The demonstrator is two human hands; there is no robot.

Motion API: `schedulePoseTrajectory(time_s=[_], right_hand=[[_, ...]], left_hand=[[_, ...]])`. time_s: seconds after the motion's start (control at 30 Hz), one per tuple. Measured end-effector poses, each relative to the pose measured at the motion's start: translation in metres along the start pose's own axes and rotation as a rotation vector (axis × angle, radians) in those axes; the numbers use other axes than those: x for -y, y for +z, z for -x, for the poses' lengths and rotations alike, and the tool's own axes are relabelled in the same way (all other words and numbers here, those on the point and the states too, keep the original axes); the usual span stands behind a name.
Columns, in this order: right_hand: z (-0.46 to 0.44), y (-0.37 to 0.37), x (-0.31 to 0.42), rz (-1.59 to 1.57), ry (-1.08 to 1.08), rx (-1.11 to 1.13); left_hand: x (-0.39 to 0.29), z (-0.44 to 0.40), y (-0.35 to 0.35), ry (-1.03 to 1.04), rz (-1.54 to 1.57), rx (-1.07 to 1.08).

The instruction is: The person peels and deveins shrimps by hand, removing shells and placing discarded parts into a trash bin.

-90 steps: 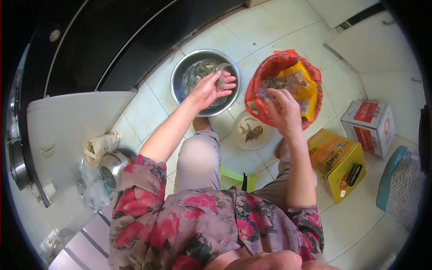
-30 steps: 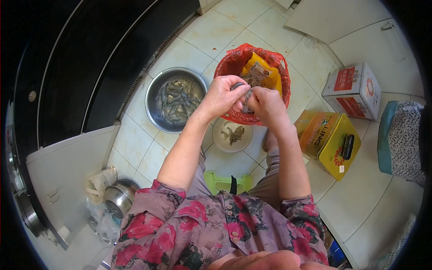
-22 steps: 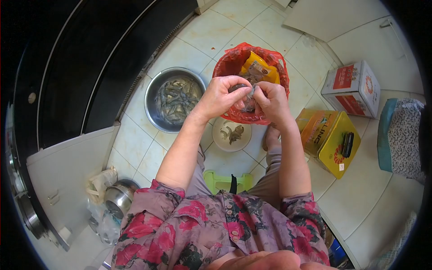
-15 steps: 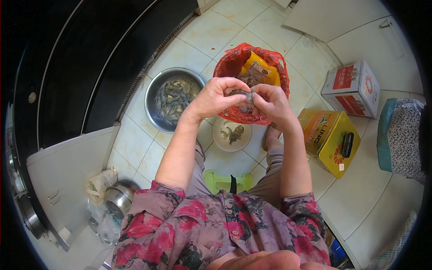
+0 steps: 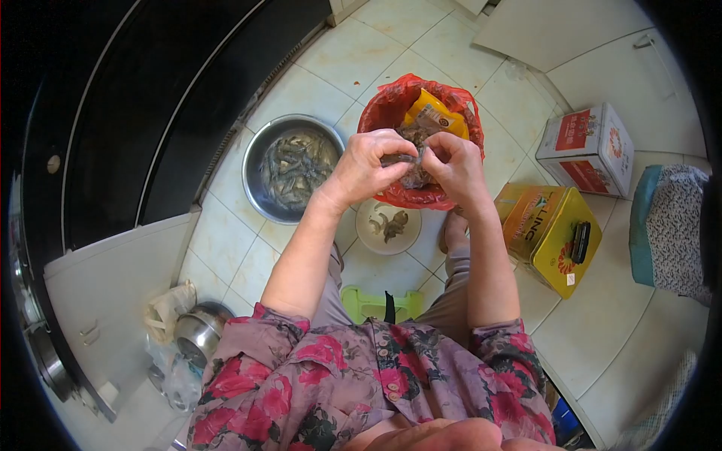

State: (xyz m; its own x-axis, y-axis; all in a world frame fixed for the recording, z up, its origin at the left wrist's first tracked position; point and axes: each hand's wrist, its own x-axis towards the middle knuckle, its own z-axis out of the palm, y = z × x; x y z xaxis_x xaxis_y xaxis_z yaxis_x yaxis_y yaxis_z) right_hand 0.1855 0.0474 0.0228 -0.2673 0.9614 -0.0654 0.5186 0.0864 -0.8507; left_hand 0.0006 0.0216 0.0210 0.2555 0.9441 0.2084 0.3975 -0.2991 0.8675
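My left hand (image 5: 370, 167) pinches a grey raw shrimp (image 5: 397, 158) between thumb and fingertips, above the red-lined bin. Close beside it, my right hand (image 5: 456, 165) is closed with its fingertips at the shrimp's other end; the fingers partly hide what they grip. Below, the bin (image 5: 381, 103) has a red plastic bag over its rim, with a yellow packet (image 5: 438, 114) and greyish scraps inside. On the floor nearer me, a white bowl (image 5: 410, 239) contains several peeled-looking shrimp. A metal basin (image 5: 252, 177) of whole shrimp stands to the left.
To the right are a yellow tin (image 5: 555, 259) with a black object on it, a white and red carton (image 5: 613, 150) and a patterned cloth item (image 5: 669, 225). A green stool (image 5: 361, 302) is between my legs. A metal pot (image 5: 199, 331) and plastic bags lie at lower left.
My hands have shifted slightly apart at the fingertips, and the right fingers have turned a little. The shrimp stays in my left hand. The basin, bowl and bin look the same.
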Motion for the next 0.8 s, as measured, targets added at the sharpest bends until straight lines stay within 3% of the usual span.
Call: schedulePoseTrajectory(time_s=[0.23,0.33,0.43,0.53,0.6,0.63,0.73,0.8], right_hand=[[-0.008,0.001,-0.023,-0.262,0.144,0.066],[-0.011,-0.004,-0.029,-0.129,0.128,-0.125],[-0.012,-0.014,-0.026,-0.379,0.173,-0.122],[-0.015,-0.005,-0.039,-0.286,0.075,-0.135],[-0.018,-0.001,-0.042,0.106,-0.342,-0.266],[-0.017,-0.001,-0.04,0.107,-0.343,-0.265],[-0.01,-0.003,-0.022,0.056,-0.292,-0.277],[-0.003,-0.005,-0.006,-0.524,0.054,0.063]], left_hand=[[-0.005,0.002,-0.003,0.09,-0.017,-0.057],[-0.005,0.006,-0.015,0.022,0.057,-0.08],[0.0,0.007,-0.021,-0.039,0.097,-0.149],[0.0,0.007,-0.023,-0.036,0.144,-0.175],[-0.002,0.006,-0.024,-0.028,0.149,-0.175],[-0.002,0.006,-0.024,-0.027,0.149,-0.176],[-0.004,0.005,-0.023,-0.012,0.115,-0.179],[-0.005,0.004,-0.021,-0.063,0.129,-0.157]])
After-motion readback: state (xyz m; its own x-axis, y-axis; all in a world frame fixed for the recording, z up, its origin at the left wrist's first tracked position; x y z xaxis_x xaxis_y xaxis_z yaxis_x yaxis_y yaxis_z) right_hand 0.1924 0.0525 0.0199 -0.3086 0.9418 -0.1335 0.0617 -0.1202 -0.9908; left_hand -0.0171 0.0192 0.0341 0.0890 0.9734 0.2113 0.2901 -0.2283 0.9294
